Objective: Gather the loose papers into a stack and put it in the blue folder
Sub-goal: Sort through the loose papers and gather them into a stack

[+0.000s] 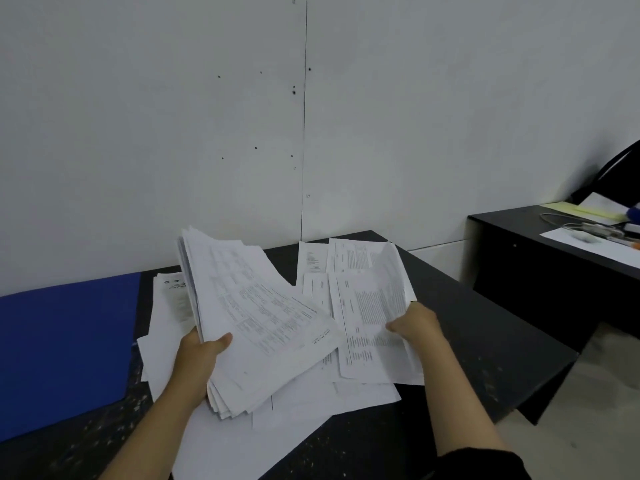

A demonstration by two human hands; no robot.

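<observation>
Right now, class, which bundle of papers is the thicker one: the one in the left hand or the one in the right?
The stack in the left hand: its fanned edges show many layered sheets. The right hand pinches only a sheet or two.

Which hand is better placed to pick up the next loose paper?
Probably the right hand: it pinches only a single sheet over the loose papers, while the left hand grips the thick stack.

A thick bundle of white printed paper sheets (249,317) is lifted and tilted, its edges uneven. More loose white printed sheets (363,306) lie overlapping across the dark desk (485,341). The flat blue card folder (65,344) lies closed at the left, beside them.
</observation>
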